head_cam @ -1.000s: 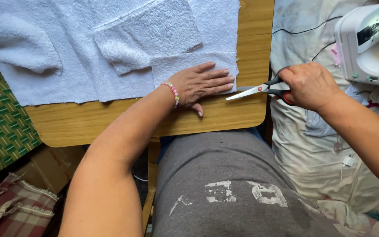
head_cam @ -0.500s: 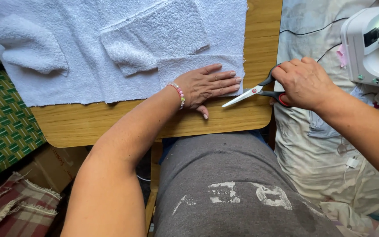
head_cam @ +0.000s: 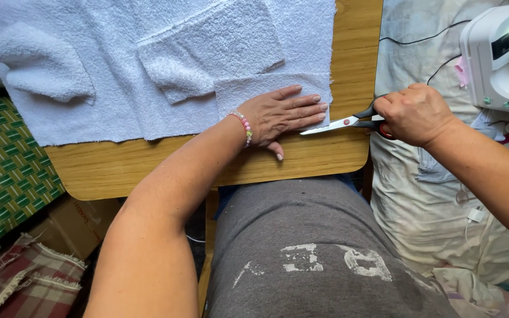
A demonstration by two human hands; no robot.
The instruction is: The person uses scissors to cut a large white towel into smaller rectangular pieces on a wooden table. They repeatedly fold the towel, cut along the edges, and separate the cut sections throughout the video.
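White terry towel cloth (head_cam: 119, 76) lies spread over a wooden table (head_cam: 148, 168), with folded pieces on top. My left hand (head_cam: 284, 112) lies flat, fingers apart, on the cloth's lower right corner and wears a pink bead bracelet. My right hand (head_cam: 413, 113) grips scissors (head_cam: 340, 123) with dark and red handles. The blades point left, their tip right next to my left fingertips at the cloth's edge.
A white sewing machine (head_cam: 499, 59) stands at the far right on pale fabric, with black cables beside it. A green patterned cloth (head_cam: 4, 171) and a plaid cloth (head_cam: 19, 277) lie at the lower left, beside a cardboard box (head_cam: 72, 227).
The scissors' blades have swung from tilting downward to nearly level, pointing at the cloth's right edge. My left hand stays pressed on the cloth.
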